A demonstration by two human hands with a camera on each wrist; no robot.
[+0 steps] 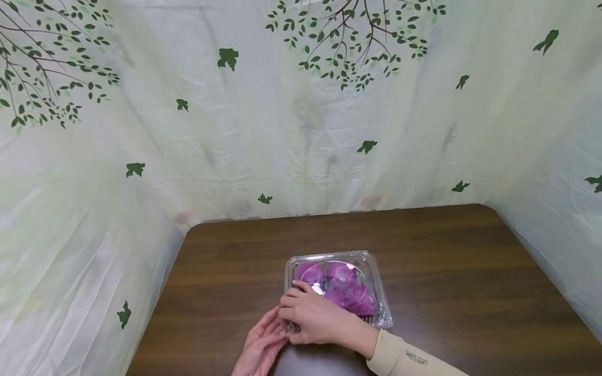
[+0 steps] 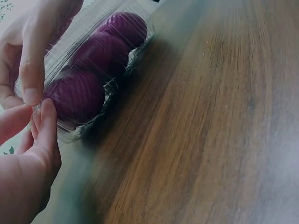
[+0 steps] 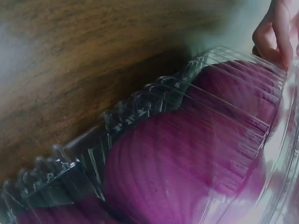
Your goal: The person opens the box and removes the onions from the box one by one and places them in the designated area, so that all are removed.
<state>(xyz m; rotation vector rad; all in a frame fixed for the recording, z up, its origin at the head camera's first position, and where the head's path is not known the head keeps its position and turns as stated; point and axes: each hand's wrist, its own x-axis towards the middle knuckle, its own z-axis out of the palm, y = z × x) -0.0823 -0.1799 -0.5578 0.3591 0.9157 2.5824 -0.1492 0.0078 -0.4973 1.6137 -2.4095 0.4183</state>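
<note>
A clear plastic clamshell container [image 1: 384, 308] holds several purple-red onions [image 1: 342, 275], its lid lying over them. At the container's near left corner, my left hand [image 1: 261, 342] pinches the plastic edge between thumb and fingers. My right hand [image 1: 322, 318] reaches across the front of the container, with curled fingers gripping the same corner. In the left wrist view, the fingertips of both hands meet at the corner, close beside an onion [image 2: 77, 98]. The right wrist view shows the ridged plastic side [image 3: 161, 84] with large onions [image 3: 177, 163] behind it.
The container rests on a brown wood-grain table [image 1: 470, 282] with rounded far corners. Whitish curtains [image 1: 291, 156] printed with leaves and branches hang behind it and along both sides. A light beige sleeve [image 1: 400, 355] covers the right forearm.
</note>
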